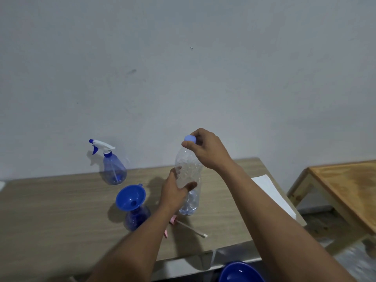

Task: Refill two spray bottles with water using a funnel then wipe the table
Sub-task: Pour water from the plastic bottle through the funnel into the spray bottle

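Blue bowl [241, 272] shows at the bottom edge. On the bench [50, 210], the left hand [175, 192] grips the clear water bottle [188, 180] at its middle. The right hand [205, 149] pinches its blue cap [190, 139]. A funnel [130, 197] sits in one spray bottle [137, 218]; the other spray bottle [114, 167] stands by the wall.

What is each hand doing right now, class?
Left hand: closed around the clear water bottle, steadying it.
Right hand: fingers pinched on the bottle's blue cap.
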The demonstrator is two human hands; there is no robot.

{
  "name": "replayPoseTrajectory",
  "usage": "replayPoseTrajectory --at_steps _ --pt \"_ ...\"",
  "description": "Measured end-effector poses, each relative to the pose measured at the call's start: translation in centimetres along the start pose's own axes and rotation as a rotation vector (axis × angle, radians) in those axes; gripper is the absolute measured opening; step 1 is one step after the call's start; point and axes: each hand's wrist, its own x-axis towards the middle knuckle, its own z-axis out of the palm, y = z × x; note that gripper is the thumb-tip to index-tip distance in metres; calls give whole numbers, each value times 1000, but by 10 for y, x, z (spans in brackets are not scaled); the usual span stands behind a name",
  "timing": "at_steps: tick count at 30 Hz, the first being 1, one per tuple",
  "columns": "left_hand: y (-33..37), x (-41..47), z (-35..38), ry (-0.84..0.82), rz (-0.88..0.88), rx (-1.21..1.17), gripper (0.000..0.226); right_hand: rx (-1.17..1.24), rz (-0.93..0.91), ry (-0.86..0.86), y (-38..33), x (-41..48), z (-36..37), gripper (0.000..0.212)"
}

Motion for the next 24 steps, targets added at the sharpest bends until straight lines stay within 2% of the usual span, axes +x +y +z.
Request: replayPoseTrajectory --at_steps 3,9,13,16,19,24 --pt "0 -1 1 24 -10 1 60 49 -35 -60 0 2 -2 18" --pt "1 0 1 15 -13 -19 60 49 2 30 2 2 2 26" --pt "0 -2 -1 19 -19 -2 58 83 -35 -103 -2 4 -5 19" --pt "1 -1 -1 -4 -16 3 63 85 -61 -179 -4 3 -12 30" --pt "2 1 0 -6 -24 29 65 46 -2 -84 -5 1 -10 50" --pt "1 1 -1 -8 -32 3 65 -40 -35 -49 0 3 -8 25"
